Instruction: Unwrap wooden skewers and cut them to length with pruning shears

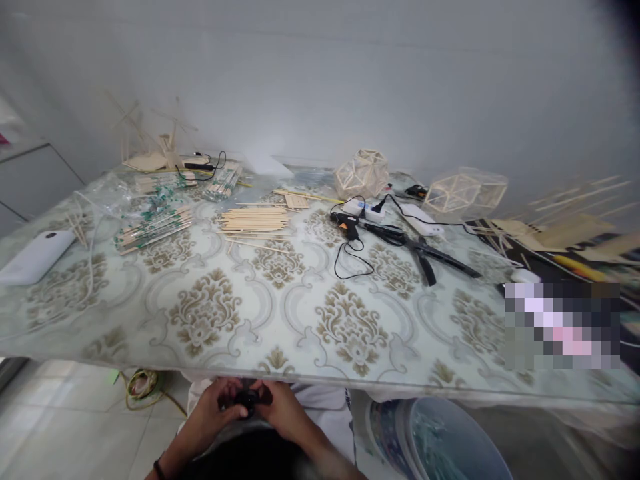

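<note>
Below the table's front edge, over my lap, both hands meet around a small rounded black object (247, 398). My left hand (213, 410) has its fingers curled round it, thumb along its lower side. From the other side, my right hand (284, 408) grips it, fingers bent. Parts of the object are covered by my fingers, and its kind cannot be made out. On the table beyond lies a neat pile of thin wooden sticks (255, 220). To its right rests a black glue gun (346, 223) with its cord looped on the patterned tablecloth (280, 313).
Wrapped stick bundles (155, 229) and a white phone-like slab (37, 257) occupy the left side. Stick-built frames (363, 173), a white power strip (367, 211) and a long black forked tool (425, 253) stand farther right. A bucket (450, 440) is below the edge.
</note>
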